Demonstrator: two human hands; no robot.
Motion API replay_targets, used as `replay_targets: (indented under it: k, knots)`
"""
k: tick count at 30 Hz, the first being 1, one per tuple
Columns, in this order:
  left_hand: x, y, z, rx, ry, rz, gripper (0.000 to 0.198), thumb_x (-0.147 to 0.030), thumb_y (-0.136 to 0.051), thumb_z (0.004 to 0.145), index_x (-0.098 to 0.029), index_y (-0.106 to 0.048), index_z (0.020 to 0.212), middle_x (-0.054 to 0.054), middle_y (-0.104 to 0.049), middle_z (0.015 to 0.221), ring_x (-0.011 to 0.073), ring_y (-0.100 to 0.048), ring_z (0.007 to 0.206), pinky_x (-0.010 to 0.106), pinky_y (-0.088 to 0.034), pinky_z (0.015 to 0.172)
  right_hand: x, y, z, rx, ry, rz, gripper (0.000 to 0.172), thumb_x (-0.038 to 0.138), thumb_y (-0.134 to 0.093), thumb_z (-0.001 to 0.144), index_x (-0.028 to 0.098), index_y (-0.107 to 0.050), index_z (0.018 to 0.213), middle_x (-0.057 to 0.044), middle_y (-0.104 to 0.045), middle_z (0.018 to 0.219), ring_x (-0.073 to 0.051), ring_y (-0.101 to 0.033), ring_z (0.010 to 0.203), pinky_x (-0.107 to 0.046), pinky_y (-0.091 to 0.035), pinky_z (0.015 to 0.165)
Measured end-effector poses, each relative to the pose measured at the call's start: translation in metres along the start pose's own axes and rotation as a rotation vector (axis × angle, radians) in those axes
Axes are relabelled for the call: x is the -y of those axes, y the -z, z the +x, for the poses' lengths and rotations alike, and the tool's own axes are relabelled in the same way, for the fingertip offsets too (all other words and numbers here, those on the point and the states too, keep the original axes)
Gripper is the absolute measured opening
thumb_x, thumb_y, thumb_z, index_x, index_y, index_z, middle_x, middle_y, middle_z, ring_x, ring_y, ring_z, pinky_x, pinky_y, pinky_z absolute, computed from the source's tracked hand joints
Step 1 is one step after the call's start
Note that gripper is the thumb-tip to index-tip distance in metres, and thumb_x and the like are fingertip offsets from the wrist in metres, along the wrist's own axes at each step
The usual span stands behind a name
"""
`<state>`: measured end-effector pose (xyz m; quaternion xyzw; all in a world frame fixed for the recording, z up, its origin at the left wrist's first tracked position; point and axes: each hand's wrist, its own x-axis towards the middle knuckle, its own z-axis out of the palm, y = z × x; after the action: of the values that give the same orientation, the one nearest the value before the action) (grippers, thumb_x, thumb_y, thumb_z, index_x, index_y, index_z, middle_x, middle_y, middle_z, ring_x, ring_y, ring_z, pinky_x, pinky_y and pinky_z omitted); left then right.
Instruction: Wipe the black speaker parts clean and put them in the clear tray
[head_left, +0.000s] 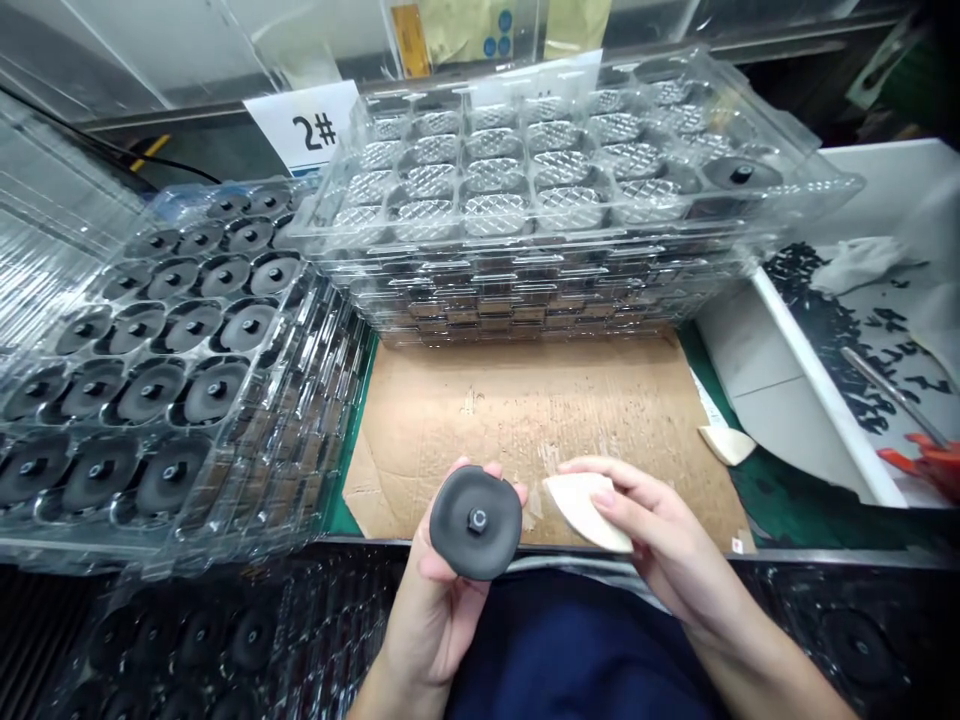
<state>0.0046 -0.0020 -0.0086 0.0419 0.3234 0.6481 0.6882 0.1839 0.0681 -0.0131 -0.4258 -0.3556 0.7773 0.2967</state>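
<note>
Fingers (491,470) of the left hand (427,625) curl behind a black disc (450,530), holding it up face-on just above the green counter (335,515). The right hand's (667,545) fingers (600,500) lie close together over a cream pad (577,510), pinching it just beside the disc.

Clear plastic trays fill much of the view. A tall stack (525,300) stands ahead, its top tray showing silvery lattice pockets, while a stack of trays (330,350) at left holds rows of black discs. A scuffed cardboard sheet (525,430) lies before the tall stack. To the right, a white-edged bin (825,390) holds black scraps, a white rag (859,263) and orange-handled shears (919,460). A second cream pad (726,445) rests near the cardboard's right edge, and a card (304,125) marked 2# stands behind the trays.

The disc looks light, stiff and slightly rubbery, so its rim seems the surest hold, with its small central stud (477,520) left free. The pad looks soft and likely to give under pressure.
</note>
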Motion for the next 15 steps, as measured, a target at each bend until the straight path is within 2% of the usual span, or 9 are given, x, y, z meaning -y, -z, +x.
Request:
replay_targets:
  k: [2,5,7,9,12,13,15]
  knots:
    - [0.002,0.001,0.001,0.041,0.008,-0.016,0.048,-0.038,-0.071,0.066,-0.029,-0.061,0.113,-0.001,-0.065,0.117,0.0252,-0.058,0.109,0.030,-0.046,0.095,0.006,-0.002,-0.001,-0.069,0.095,-0.114,0.021,0.031,-0.061,0.083,0.027,-0.063,0.103,0.002,-0.066,0.086,-0.007,-0.058,0.071,-0.012,-0.042,0.056]
    - [0.005,0.000,0.001,0.065,-0.022,-0.013,0.048,-0.036,-0.071,0.068,-0.029,-0.060,0.114,0.000,-0.064,0.117,0.0222,-0.059,0.108,0.027,-0.046,0.094,0.020,-0.018,-0.007,-0.104,0.353,-0.397,0.020,0.026,-0.055,0.087,0.029,-0.060,0.106,0.002,-0.064,0.097,-0.010,-0.059,0.081,-0.015,-0.046,0.066]
    - [0.007,-0.002,0.001,0.040,-0.030,0.013,0.045,-0.031,-0.071,0.069,-0.029,-0.061,0.113,0.001,-0.065,0.117,0.0185,-0.059,0.106,0.023,-0.046,0.093,0.028,-0.035,-0.011,-0.021,0.581,-0.593,0.025,0.019,-0.052,0.088,0.025,-0.058,0.112,-0.001,-0.063,0.105,-0.012,-0.059,0.090,-0.020,-0.047,0.076]
    - [0.007,-0.001,0.001,-0.007,-0.026,0.053,0.042,-0.030,-0.071,0.070,-0.028,-0.062,0.111,0.002,-0.065,0.116,0.0174,-0.060,0.104,0.023,-0.047,0.092,0.033,-0.050,-0.012,0.158,0.720,-0.744,0.029,0.013,-0.048,0.088,0.019,-0.055,0.116,-0.003,-0.063,0.106,-0.013,-0.058,0.092,-0.022,-0.046,0.082]
    - [0.007,0.005,0.000,-0.075,-0.066,0.115,0.048,-0.032,-0.075,0.065,-0.030,-0.061,0.111,0.001,-0.064,0.115,0.0204,-0.061,0.102,0.028,-0.049,0.091,0.037,-0.064,-0.007,0.409,0.632,-0.903,0.025,0.010,-0.046,0.089,0.018,-0.059,0.109,-0.001,-0.065,0.097,-0.011,-0.059,0.086,-0.020,-0.045,0.079]
    - [0.007,0.007,-0.001,-0.088,-0.078,0.128,0.052,-0.033,-0.076,0.063,-0.031,-0.060,0.112,0.001,-0.064,0.115,0.0212,-0.061,0.102,0.030,-0.049,0.090,0.038,-0.067,-0.004,0.431,0.590,-0.939,0.024,0.011,-0.046,0.089,0.019,-0.061,0.105,-0.001,-0.065,0.094,-0.011,-0.059,0.084,-0.020,-0.045,0.076]
    - [0.007,0.009,-0.003,-0.084,-0.046,0.150,0.061,-0.038,-0.078,0.058,-0.031,-0.058,0.115,0.003,-0.063,0.118,0.0234,-0.060,0.104,0.031,-0.049,0.090,0.037,-0.072,0.001,0.337,0.646,-0.956,0.023,0.013,-0.045,0.090,0.017,-0.061,0.106,-0.002,-0.064,0.089,-0.012,-0.058,0.080,-0.022,-0.046,0.073]
